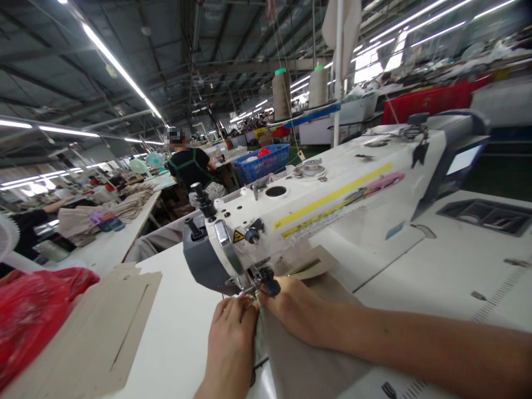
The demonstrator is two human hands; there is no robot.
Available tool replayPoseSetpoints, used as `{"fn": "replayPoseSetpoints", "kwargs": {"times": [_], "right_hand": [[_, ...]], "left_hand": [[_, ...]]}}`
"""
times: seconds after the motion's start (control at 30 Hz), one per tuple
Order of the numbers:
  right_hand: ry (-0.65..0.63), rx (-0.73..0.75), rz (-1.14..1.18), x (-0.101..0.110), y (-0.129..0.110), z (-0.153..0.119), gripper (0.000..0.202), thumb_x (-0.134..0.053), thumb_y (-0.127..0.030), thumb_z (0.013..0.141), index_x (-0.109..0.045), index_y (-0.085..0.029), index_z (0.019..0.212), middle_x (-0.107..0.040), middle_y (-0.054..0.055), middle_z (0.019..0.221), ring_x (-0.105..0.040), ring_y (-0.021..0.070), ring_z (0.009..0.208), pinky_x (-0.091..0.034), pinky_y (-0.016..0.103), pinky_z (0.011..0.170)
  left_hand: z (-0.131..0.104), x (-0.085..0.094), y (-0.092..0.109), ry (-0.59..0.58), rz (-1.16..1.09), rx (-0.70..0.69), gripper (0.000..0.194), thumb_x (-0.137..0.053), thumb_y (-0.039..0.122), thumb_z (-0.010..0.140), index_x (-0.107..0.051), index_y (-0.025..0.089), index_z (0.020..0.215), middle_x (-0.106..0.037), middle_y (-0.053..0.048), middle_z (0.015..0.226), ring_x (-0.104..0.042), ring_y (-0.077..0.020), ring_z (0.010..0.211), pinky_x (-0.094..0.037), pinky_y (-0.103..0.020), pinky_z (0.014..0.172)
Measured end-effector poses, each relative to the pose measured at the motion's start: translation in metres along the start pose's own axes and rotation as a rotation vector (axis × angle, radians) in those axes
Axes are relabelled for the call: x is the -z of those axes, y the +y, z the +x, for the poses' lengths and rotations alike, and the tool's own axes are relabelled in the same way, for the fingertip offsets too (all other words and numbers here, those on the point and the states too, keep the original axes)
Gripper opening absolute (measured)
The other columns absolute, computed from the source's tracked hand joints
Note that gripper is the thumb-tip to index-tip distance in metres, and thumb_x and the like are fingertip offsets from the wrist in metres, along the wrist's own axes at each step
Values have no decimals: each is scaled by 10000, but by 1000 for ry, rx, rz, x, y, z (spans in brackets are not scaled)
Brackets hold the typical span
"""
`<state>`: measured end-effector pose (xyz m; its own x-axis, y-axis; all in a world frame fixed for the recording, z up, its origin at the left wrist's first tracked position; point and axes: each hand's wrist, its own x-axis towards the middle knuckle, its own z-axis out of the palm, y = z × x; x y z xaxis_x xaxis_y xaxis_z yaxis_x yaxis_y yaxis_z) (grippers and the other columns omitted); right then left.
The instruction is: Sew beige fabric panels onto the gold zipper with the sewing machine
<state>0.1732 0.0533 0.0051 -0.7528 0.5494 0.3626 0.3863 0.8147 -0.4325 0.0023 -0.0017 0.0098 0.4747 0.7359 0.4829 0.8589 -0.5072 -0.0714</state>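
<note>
We see our left hand (231,332) and right hand (296,311) pressed side by side on beige fabric (299,354) just below the needle of a white sewing machine (316,205). Fingertips of both hands meet at the presser foot (254,289). A flat cardboard template (103,327) lies on the table (178,327) to the left, beside a red plastic bag (29,316). Further back, a person in a dark shirt (189,166) sits near a blue basket (264,162).

Your left hand (230,338) and right hand (297,313) hide the needle under the sewing machine (316,205), and the beige fabric (299,360) (like both forearms) runs off the bottom edge.
</note>
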Motion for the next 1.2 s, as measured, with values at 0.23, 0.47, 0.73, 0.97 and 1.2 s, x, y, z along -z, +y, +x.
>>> {"fn": "replayPoseSetpoints", "kwargs": {"times": [0.23, 0.47, 0.73, 0.97, 1.2], "right_hand": [[-9, 17, -61, 1, 0, 5, 219, -411, 19, 816, -556, -144, 843, -620, 106, 959, -544, 238, 959, -447, 373, 816], [-8, -4, -101, 4, 0, 6, 183, -454, 1, 828, -558, -138, 884, -621, 91, 994, -548, 212, 954, -455, 337, 813], [23, -17, -133, -1, -2, 11, 190, -420, -27, 889, -574, -136, 908, -616, 66, 962, -566, 194, 914, -460, 334, 803], [27, -45, -223, 27, 9, -4, 82, -553, -154, 870, -596, -112, 926, -619, 95, 957, -558, 241, 904, -455, 358, 810], [-145, -279, -305, 58, -18, -65, 193, -474, -54, 825, -653, -118, 858, -642, 116, 875, -589, 263, 824, -455, 372, 725]], "left_hand": [[3, -2, -2, 48, 8, -19, 167, -424, 134, 907, -587, 168, 896, -621, -63, 919, -573, -215, 832, -482, -379, 767], [12, 3, 0, 180, 33, -65, 278, -336, 172, 943, -592, 165, 837, -642, -55, 836, -589, -201, 759, -483, -359, 709], [6, -4, -1, 134, 38, -10, 190, -397, 151, 921, -574, 171, 855, -658, -52, 854, -615, -200, 762, -485, -359, 727], [6, 4, -3, 105, -42, 42, 144, -463, 121, 878, -594, 175, 852, -674, -55, 893, -621, -218, 760, -503, -387, 710], [-20, 51, 21, 32, -295, -22, 199, -459, 68, 863, -581, 197, 953, -645, -37, 918, -583, -166, 839, -466, -311, 754]]}}
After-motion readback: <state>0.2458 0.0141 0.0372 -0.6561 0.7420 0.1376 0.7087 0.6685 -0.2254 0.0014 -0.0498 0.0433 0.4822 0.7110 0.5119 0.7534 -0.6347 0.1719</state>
